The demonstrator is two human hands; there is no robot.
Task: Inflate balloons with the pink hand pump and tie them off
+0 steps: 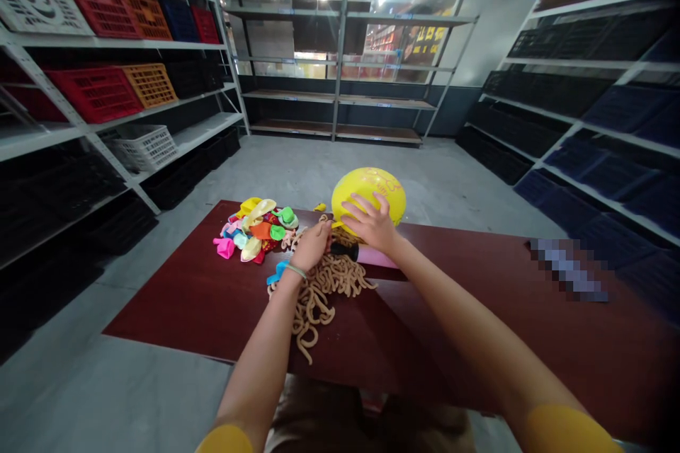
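So, from the head view, the right hand (370,223) lies spread on the lower side of a yellow balloon (368,191), nearer to it than the left hand (311,246). The left hand is closed above a tan coiled cord (313,290) on the dark red counter (212,290), but I cannot tell what it pinches.
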